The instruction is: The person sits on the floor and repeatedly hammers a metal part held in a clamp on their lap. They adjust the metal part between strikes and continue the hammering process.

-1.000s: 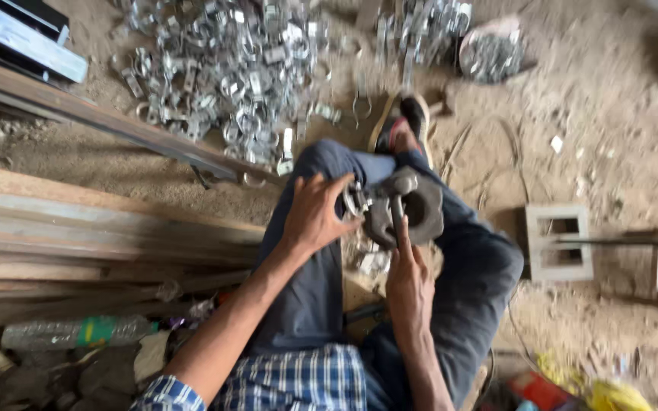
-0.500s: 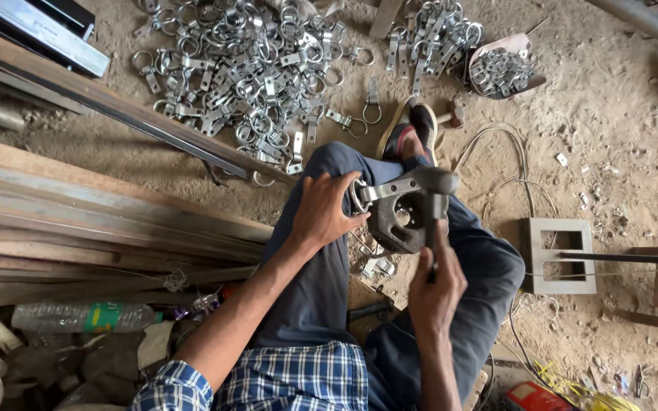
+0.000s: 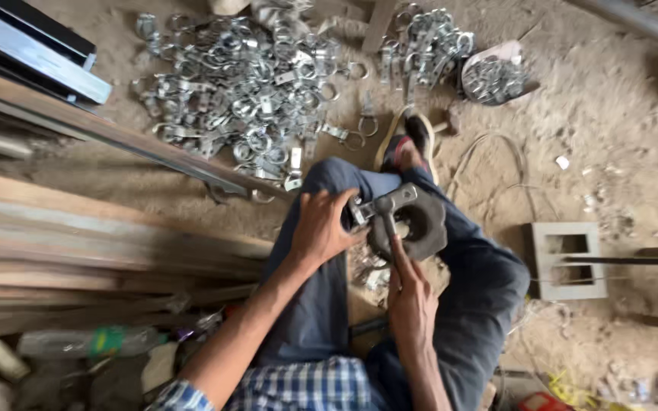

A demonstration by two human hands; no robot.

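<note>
Up close, the left hand (image 3: 321, 228) clamps a small metal clamp (image 3: 363, 211) against a dark round metal block (image 3: 420, 224) on the lap; the right hand (image 3: 409, 293) grips a hammer (image 3: 390, 209), whose handle is mostly hidden. Since half a second ago the hammer's dropped lower. Farther off, a bowl (image 3: 493, 76) holds shiny rings, beside a blurry clamp pile (image 3: 245, 68) on the floor.

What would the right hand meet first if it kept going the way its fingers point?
The right hand points up the frame at the dark metal block on the lap, so it would likely press into that; its fingertips look already at its edge, though depth is unclear.
</note>
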